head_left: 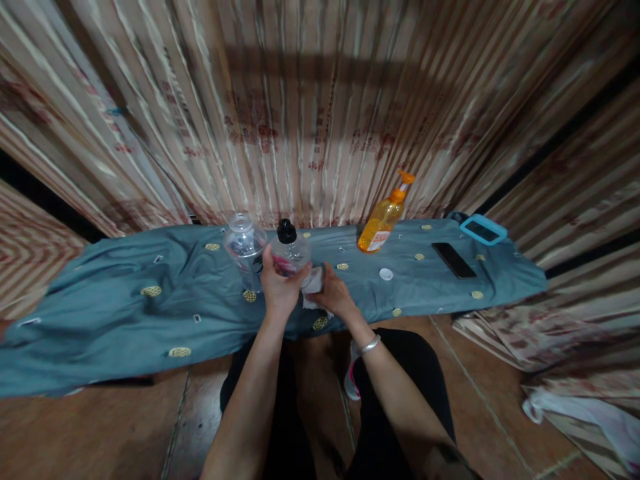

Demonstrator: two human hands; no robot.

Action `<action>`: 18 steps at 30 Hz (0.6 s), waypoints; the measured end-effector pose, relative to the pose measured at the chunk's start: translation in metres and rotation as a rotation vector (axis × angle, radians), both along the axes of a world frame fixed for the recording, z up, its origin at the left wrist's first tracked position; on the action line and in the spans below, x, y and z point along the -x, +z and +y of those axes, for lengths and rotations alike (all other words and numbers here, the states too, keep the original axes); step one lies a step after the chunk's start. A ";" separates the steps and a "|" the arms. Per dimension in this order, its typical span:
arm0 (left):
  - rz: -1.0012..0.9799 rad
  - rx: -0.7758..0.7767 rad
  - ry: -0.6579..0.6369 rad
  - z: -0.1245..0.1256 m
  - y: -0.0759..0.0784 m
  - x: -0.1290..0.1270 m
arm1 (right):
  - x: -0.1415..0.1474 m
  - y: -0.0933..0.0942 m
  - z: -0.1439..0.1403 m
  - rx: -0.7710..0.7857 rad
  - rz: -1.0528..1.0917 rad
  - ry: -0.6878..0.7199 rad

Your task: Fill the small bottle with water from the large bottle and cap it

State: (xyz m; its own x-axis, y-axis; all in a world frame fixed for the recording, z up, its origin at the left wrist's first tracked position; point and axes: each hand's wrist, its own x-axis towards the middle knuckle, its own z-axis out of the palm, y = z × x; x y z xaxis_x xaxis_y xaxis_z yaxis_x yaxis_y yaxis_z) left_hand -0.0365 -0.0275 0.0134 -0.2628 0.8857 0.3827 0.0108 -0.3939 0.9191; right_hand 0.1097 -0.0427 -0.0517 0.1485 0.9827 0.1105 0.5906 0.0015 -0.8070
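My left hand [281, 283] is wrapped round a clear bottle [295, 252] with a black cap [286, 230] and some pink print, standing upright over the cloth-covered surface. In my right hand [336, 292], fingers closed, is a crumpled white tissue-like piece [314, 281], close against the bottle's lower right side. Whether the tissue touches the bottle I cannot tell. Just left of my left hand stands a larger clear plastic bottle [244, 243] with an uncapped mouth and dark lettering, partly hidden by my fingers.
A teal cloth [125, 300] with yellow pineapples covers the narrow table. To the right are an orange pump bottle [384, 223], a white round cap [386, 274], a black phone [453, 260] and a blue-framed object [483, 229]. A patterned curtain [310, 120] hangs behind.
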 end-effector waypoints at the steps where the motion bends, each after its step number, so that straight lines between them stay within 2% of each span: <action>1: 0.000 -0.005 0.004 0.000 0.001 0.001 | -0.004 0.006 -0.002 -0.017 -0.026 0.006; 6: 0.020 -0.020 -0.011 0.000 0.012 -0.005 | -0.012 0.042 -0.020 -0.139 -0.056 0.108; 10: 0.017 -0.001 -0.069 0.001 0.020 -0.026 | -0.007 0.062 -0.025 -0.233 -0.029 0.116; 13: 0.029 0.032 -0.149 0.006 0.018 -0.049 | -0.010 0.062 -0.020 -0.237 -0.031 0.045; 18: 0.070 0.062 -0.228 0.019 0.003 -0.088 | -0.040 0.039 -0.001 -0.161 -0.042 -0.095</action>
